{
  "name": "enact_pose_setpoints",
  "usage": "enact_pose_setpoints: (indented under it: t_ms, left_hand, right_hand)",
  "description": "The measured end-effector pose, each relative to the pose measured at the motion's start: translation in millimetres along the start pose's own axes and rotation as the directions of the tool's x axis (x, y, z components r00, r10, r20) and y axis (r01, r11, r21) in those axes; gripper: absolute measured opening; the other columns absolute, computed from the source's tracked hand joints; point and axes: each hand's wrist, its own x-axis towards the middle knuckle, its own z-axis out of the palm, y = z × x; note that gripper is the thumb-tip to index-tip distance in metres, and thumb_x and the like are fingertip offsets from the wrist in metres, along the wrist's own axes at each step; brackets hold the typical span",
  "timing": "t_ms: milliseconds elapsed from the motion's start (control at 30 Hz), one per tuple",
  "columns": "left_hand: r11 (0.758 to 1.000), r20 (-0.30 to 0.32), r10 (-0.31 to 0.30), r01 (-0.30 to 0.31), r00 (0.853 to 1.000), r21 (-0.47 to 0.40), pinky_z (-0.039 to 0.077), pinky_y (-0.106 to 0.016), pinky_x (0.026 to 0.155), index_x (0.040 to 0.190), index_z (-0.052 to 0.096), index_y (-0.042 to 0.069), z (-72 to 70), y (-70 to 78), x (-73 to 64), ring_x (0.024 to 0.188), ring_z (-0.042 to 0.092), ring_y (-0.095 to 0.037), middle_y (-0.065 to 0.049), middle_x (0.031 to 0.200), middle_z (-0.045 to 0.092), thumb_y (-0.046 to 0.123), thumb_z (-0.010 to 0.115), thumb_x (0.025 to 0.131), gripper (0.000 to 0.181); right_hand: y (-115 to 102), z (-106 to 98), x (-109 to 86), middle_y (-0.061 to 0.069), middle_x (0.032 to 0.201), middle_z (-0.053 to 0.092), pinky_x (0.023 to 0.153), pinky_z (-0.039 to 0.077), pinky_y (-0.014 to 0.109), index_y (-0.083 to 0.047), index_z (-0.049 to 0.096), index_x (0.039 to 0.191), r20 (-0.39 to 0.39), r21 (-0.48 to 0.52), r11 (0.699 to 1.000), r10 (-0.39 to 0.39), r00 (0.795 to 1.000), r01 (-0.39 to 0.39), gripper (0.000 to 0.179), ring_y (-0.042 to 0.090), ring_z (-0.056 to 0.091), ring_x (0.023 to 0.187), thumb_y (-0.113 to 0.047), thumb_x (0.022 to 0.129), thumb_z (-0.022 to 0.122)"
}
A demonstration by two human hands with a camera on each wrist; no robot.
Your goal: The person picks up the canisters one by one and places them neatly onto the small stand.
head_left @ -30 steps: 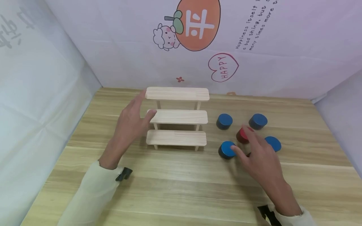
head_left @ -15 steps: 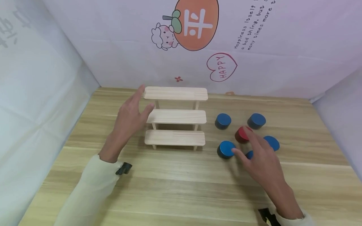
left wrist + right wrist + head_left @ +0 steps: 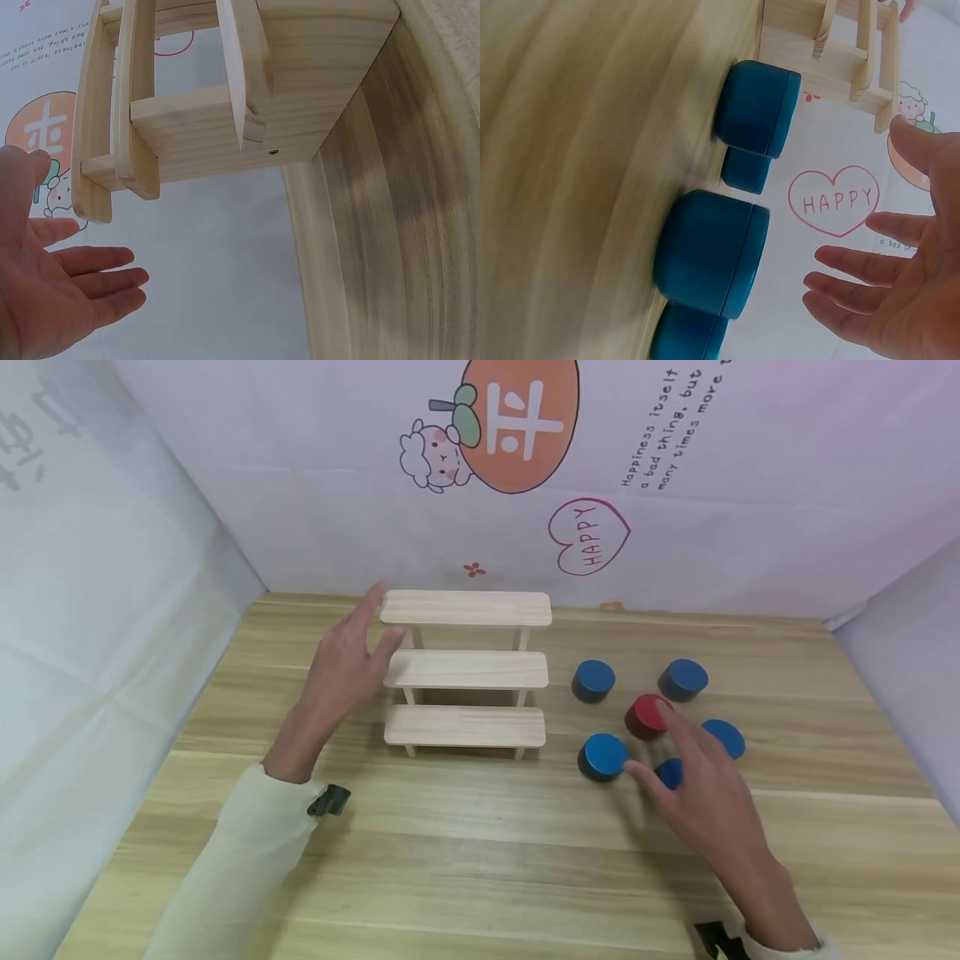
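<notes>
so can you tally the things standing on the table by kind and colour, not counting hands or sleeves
Blue round containers: 5
Red round container: 1
Three-tier wooden display stand: 1
Total in view: 7

My L hand [image 3: 341, 664] & R hand [image 3: 708, 785] are bare. L sleeve [image 3: 238, 856]: plain cream, long, w/ soft creases; small blk angular pc [image 3: 328, 800] on its thumb side. R sleeve [image 3: 786, 954]: cream too, mostly out of shot, w/ similar blk bit [image 3: 716, 935], yellowish patch [image 3: 722, 954] on it.
</notes>
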Motion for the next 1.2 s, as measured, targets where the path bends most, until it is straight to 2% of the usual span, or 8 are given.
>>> enact_pose_setpoints:
  t_ms: [233,433,567,900,1000,1200]
  left_hand:
    - [1.000,0.037,-0.026,0.026,0.999,0.005,0.032,-0.057,0.108,0.160,0.023,0.011,-4.5,-1.4,5.5,0.139,0.036,-0.042,-0.019,0.155,0.037,0.040,0.046,0.106,0.066]
    - [1.000,0.055,-0.002,0.002,0.998,0.004,0.031,-0.058,0.108,0.160,0.020,0.010,-4.3,-3.4,9.1,0.140,0.034,-0.044,-0.018,0.157,0.033,0.043,0.044,0.107,0.067]
    - [1.000,0.055,0.017,-0.017,0.998,0.005,0.031,-0.058,0.109,0.160,0.021,0.009,-2.8,-5.8,10.4,0.140,0.034,-0.043,-0.017,0.157,0.033,0.044,0.043,0.106,0.068]
    - [0.999,0.099,-0.030,0.027,0.995,0.034,0.030,-0.056,0.110,0.161,0.019,0.012,-1.9,-6.4,16.5,0.141,0.034,-0.040,-0.017,0.158,0.031,0.045,0.044,0.106,0.069]
    - [0.997,0.114,-0.064,0.059,0.991,0.043,0.030,-0.058,0.109,0.162,0.016,0.015,-1.4,-7.4,16.6,0.140,0.033,-0.042,-0.018,0.158,0.031,0.045,0.045,0.105,0.070]
    - [0.995,0.122,-0.095,0.093,0.988,0.022,0.029,-0.058,0.110,0.161,0.018,0.015,-2.2,-6.9,16.3,0.141,0.033,-0.041,-0.016,0.159,0.030,0.046,0.046,0.105,0.070]
  right_hand:
    - [9,-2,-4.9,0.025,0.148,0.044,0.095,0.037,0.068,-0.008,0.034,0.156,0.033,-0.004,0.999,0.036,0.999,-0.036,0.090,0.049,0.042,0.130,-0.036,0.085,0.082]
    - [12,-6,-9.8,0.034,0.141,0.045,0.092,0.037,0.071,-0.013,0.021,0.161,0.067,0.000,0.996,0.094,0.993,-0.094,0.098,0.055,0.043,0.125,-0.038,0.086,0.080]
    - [12,-9,-11.6,0.035,0.141,0.044,0.091,0.037,0.070,-0.018,0.014,0.162,0.079,0.003,0.993,0.118,0.990,-0.118,0.101,0.055,0.043,0.125,-0.040,0.087,0.079]
    - [17,-10,-15.2,0.035,0.142,0.043,0.090,0.038,0.071,-0.010,0.021,0.160,0.104,-0.007,0.989,0.150,0.983,-0.150,0.100,0.055,0.043,0.125,-0.036,0.085,0.082]
    - [20,-10,-16.5,0.035,0.142,0.043,0.090,0.039,0.070,-0.006,0.024,0.159,0.101,-0.007,0.988,0.155,0.983,-0.155,0.099,0.055,0.044,0.124,-0.033,0.084,0.083]
    - [24,-10,-21.2,0.034,0.142,0.044,0.090,0.040,0.069,0.000,0.026,0.156,0.100,0.004,0.988,0.154,0.983,-0.156,0.098,0.054,0.046,0.121,-0.037,0.085,0.082]
